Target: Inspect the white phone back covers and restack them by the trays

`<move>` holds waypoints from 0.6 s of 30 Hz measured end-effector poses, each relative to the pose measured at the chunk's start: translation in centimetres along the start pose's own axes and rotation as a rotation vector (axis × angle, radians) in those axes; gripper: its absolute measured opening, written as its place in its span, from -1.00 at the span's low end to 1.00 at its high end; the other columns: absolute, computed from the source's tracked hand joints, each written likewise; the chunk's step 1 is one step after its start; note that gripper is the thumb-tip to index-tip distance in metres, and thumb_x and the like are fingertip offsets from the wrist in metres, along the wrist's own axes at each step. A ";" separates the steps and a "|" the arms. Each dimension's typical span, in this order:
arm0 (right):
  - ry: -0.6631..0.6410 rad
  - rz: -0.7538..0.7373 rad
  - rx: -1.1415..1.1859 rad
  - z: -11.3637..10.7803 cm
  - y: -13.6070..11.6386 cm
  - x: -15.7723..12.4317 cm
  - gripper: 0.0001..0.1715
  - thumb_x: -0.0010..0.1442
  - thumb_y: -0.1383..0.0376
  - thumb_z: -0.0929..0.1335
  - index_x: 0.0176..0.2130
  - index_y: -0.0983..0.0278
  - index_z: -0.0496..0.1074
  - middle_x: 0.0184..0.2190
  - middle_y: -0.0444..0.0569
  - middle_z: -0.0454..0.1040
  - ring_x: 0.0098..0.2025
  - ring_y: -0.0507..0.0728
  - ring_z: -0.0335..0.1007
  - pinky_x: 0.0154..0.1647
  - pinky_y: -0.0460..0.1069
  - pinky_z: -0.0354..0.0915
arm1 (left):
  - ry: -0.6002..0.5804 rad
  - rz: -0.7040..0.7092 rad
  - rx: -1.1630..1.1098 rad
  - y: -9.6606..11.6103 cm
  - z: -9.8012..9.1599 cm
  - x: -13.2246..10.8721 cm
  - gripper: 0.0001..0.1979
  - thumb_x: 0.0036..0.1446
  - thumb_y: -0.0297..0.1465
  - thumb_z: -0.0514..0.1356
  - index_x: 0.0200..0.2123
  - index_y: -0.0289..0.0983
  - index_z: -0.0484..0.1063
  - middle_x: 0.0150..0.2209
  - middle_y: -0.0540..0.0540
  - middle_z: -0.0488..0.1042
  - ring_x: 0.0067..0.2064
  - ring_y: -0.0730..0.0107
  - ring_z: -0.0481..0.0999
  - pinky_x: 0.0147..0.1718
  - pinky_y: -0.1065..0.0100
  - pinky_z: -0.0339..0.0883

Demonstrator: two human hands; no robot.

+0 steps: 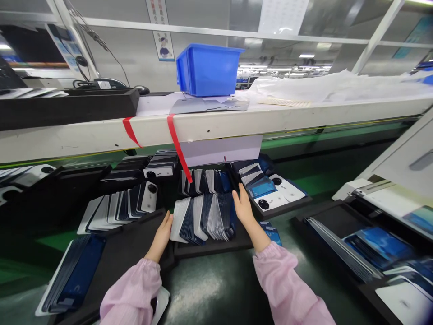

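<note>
Both bare hands are open, and neither shows anything held. The left hand [162, 237] lies flat with its fingers together, its fingertips at the edge of a fanned row of slim white and dark-blue phone back panels [203, 221] standing in a black foam tray [213, 249]. The right hand [244, 210] has its fingers slightly apart and sits over the far end of that row. It is just beside a second black tray [280, 208] holding white panels with round black camera rings [283, 188] and blue-faced panels [260, 187]. No brand or print on any panel is legible. Pale pink pleated sleeves [284, 284] cover the forearms.

To the left, a fanned stack of white and navy panels [118, 212] stands near the left hand. To the right, a long black tray [338, 243] holds more panels, blurred at the frame's edge. Above, a blue plastic bin [208, 70] sits on grey sheets [209, 106] on a white conveyor ledge [237, 122], with red tape strips [177, 146] hanging over its edge. A white card [219, 151] below the ledge carries a tiny striped mark. A wall poster [163, 34] shows a cartoon figure, its writing too small to read.
</note>
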State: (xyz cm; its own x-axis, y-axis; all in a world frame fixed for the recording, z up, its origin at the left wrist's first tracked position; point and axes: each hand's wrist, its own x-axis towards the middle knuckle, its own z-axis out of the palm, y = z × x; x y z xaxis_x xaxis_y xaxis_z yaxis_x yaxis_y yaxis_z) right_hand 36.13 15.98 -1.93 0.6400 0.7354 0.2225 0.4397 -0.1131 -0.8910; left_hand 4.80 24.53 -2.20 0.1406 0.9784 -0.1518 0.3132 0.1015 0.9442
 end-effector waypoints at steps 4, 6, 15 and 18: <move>-0.035 0.084 0.051 1.3 0.4 -0.8 -0.50 0.47 0.16 0.48 0.31 0.20 0.47 0.38 0.13 0.45 0.31 0.37 0.49 0.29 0.39 0.45 | 0.010 -0.075 -0.120 0.1 -0.1 0.0 -0.64 0.48 -0.26 0.34 0.26 -0.19 0.52 0.31 -0.23 0.53 0.18 -0.02 0.63 0.14 -0.12 0.58; -0.039 0.112 0.077 1.1 0.7 -1.4 -0.51 0.47 0.16 0.48 0.30 0.20 0.48 0.36 0.13 0.48 0.28 0.36 0.52 0.27 0.37 0.48 | -0.005 -0.100 -0.177 0.2 -0.1 -0.1 -0.65 0.49 -0.27 0.34 0.25 -0.19 0.52 0.28 -0.23 0.55 0.14 0.01 0.65 0.10 -0.08 0.61; -0.029 0.210 -0.042 -5.1 2.2 -5.3 -0.57 0.48 0.17 0.47 0.26 0.21 0.51 0.29 0.11 0.53 0.20 0.31 0.57 0.20 0.31 0.54 | -0.110 -0.160 -0.358 -2.5 -4.6 -5.2 -0.71 0.48 -0.29 0.35 0.18 -0.25 0.56 0.18 -0.20 0.61 0.11 0.03 0.67 0.08 -0.06 0.61; -0.108 0.283 -0.178 -6.5 2.4 -5.5 -0.57 0.48 0.18 0.48 0.26 0.22 0.51 0.28 0.11 0.53 0.19 0.31 0.58 0.19 0.31 0.54 | -0.101 -0.179 -0.363 -4.3 -7.3 -7.7 -0.72 0.48 -0.29 0.34 0.16 -0.26 0.56 0.14 -0.19 0.63 0.09 0.04 0.68 0.07 -0.06 0.61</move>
State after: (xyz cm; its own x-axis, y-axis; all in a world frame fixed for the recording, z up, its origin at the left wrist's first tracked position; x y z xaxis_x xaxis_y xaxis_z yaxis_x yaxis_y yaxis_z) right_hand 37.73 7.29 -2.70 0.6863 0.7234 -0.0748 0.3632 -0.4300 -0.8266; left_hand -4.47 17.91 -2.92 0.2108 0.9188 -0.3336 -0.0082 0.3429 0.9393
